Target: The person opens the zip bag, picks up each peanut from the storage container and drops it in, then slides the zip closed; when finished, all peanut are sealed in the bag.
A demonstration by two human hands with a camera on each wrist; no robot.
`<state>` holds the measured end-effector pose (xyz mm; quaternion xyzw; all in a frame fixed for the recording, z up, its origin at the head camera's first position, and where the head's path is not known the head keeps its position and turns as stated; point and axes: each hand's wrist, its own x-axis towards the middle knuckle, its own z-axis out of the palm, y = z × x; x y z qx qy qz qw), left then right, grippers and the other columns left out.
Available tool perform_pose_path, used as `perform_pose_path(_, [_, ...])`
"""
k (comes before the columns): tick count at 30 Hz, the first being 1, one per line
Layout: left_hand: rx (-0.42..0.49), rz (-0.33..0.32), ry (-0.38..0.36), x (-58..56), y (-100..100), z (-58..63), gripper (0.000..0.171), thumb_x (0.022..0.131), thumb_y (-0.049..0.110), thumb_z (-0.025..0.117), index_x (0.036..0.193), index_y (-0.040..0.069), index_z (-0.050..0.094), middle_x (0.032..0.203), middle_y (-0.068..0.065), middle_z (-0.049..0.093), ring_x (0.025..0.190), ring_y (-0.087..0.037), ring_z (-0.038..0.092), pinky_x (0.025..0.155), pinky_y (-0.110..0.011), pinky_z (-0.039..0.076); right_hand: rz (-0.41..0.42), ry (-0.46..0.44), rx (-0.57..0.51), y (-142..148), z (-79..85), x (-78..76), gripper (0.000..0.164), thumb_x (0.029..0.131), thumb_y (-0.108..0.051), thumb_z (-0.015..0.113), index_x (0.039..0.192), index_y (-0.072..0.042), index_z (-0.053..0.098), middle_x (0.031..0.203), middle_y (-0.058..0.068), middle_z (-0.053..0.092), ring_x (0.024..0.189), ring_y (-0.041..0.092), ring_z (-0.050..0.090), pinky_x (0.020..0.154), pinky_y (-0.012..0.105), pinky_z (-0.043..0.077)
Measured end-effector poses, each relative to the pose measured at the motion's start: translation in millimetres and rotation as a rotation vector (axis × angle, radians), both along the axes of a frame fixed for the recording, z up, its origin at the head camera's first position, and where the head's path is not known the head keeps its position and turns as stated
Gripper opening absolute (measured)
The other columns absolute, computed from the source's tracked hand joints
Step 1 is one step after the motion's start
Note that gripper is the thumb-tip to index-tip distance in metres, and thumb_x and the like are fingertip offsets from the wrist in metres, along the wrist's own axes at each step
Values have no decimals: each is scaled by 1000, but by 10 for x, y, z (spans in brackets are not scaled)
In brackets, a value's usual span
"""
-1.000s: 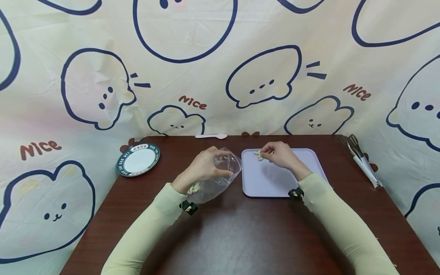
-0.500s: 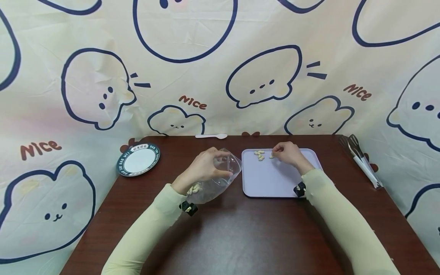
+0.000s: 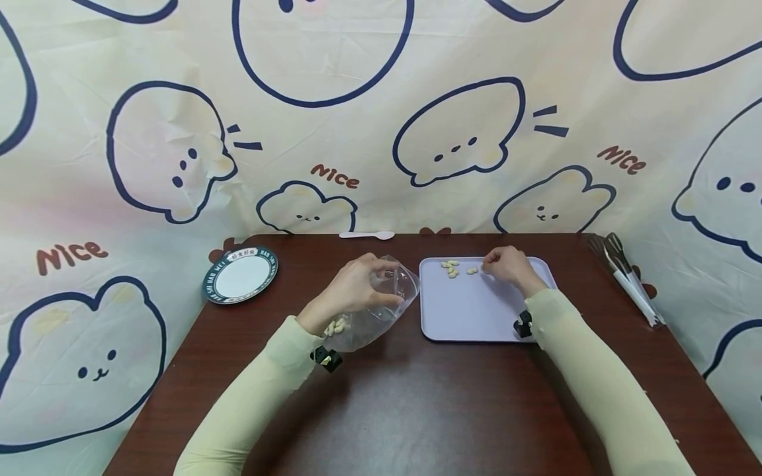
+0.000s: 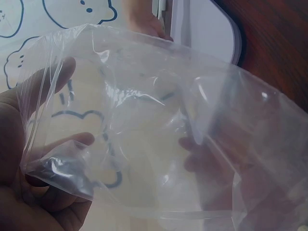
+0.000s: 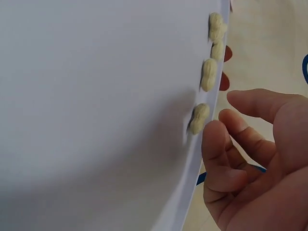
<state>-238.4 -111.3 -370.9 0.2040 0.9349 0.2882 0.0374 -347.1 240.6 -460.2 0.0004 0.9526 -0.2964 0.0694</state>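
Note:
My left hand (image 3: 356, 289) holds a clear plastic bag (image 3: 372, 324) by its upper part, thumb and fingers spread around the mouth. Several peanuts (image 3: 337, 326) lie in the bag's lower left end. To the right is a pale lilac tray (image 3: 461, 311) with several unshelled peanuts (image 3: 450, 268) grouped near its back left corner. One more peanut (image 3: 472, 271) lies apart, just left of my right hand (image 3: 508, 266), which hovers over the back of the tray. In the right wrist view its fingers are loosely bent beside the nearest peanut (image 5: 198, 118), with nothing between them.
A green-rimmed plate (image 3: 241, 276) sits at the table's back left. A white plastic spoon (image 3: 366, 235) lies along the back edge. Whisk-like utensils with white handles (image 3: 632, 291) lie at the right edge. A printed cloth (image 3: 369, 132) hangs behind the table.
My right hand has moved right across the tray from the grouped peanuts and let go of a peanut, which now lies alone. The left hand and bag stay in place.

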Motion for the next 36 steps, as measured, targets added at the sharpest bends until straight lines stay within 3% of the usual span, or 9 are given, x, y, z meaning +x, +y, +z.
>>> perform_pose_path(10, [-11, -8, 6, -9, 1, 21, 71, 73, 46, 87, 136, 24, 62, 104, -3, 59, 90, -17, 56, 71, -30, 47, -17, -80, 50, 62, -45, -33, 23, 94, -24, 66, 108, -6, 69, 110, 16, 66, 96, 29, 57, 78, 37, 47])
perform_pose_path(26, [-7, -9, 11, -13, -4, 5, 71, 73, 46, 87, 136, 23, 63, 104, -3, 60, 89, -16, 57, 70, -30, 48, -20, -76, 33, 91, -68, 7, 22, 94, -24, 65, 106, -6, 70, 110, 16, 67, 96, 28, 57, 79, 38, 47])
perform_pose_path(36, [-10, -1, 3, -5, 0, 12, 71, 73, 45, 87, 136, 24, 63, 105, -3, 60, 92, -17, 56, 71, -30, 48, 73, 30, -65, -61, 100, 84, 22, 93, -23, 65, 105, -7, 72, 105, 13, 70, 84, 22, 64, 67, 28, 47])
